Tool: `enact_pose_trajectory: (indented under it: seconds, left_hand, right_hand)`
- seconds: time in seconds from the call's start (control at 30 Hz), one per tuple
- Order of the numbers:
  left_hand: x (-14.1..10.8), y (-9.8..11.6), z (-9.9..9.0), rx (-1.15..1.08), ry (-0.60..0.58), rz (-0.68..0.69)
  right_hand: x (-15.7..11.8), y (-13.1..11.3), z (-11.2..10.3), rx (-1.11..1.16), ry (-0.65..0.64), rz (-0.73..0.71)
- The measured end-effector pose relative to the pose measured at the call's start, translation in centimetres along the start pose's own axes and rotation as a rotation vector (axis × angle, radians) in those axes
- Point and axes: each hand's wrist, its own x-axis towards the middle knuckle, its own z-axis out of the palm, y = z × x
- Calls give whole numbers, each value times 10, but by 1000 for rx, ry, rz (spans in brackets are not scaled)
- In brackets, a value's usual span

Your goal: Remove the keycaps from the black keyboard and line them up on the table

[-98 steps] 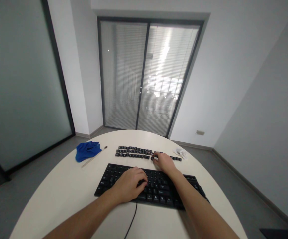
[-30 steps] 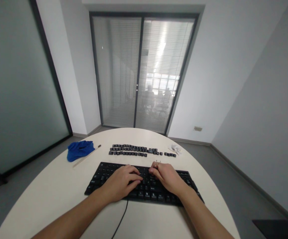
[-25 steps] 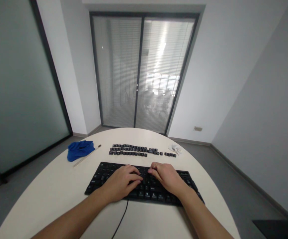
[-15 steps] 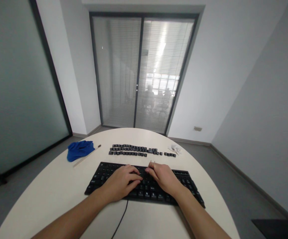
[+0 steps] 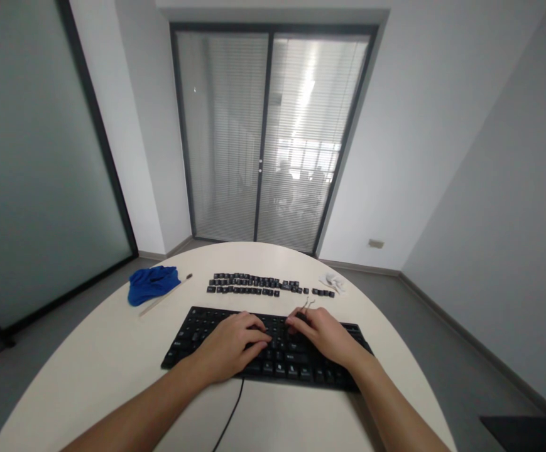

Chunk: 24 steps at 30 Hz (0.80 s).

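Note:
A black keyboard (image 5: 185,336) lies near the table's front, its cable running toward me. My left hand (image 5: 235,342) rests on the middle of it, fingers bent and apart, with nothing seen in them. Over the right part of the keys, my right hand (image 5: 317,333) is closed around a thin wire tool (image 5: 308,303), whose two wire ends stick up past the fingers. Beyond the keyboard, loose black keycaps (image 5: 244,282) lie in rows.
At the left are a blue cloth (image 5: 152,284) and a thin wooden brush (image 5: 166,294). Crumpled white tissue (image 5: 333,281) lies behind the keycaps' right end. The round cream table (image 5: 88,358) curves away on both sides.
My right hand has moved to the right over the keyboard, and the wire tool in it shows more. My left hand has stayed about where it was.

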Motion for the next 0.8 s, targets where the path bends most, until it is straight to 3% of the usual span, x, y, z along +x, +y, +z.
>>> enact_pose_trajectory:
  seconds: [0.53,0.8]
  left_hand:
    - [1,5,-1,68,-10,28]
    - [1,6,7,-89,123,-197]
  right_hand:
    - [14,22,14,240,90,219]
    - [12,-3,29,345,211,141]
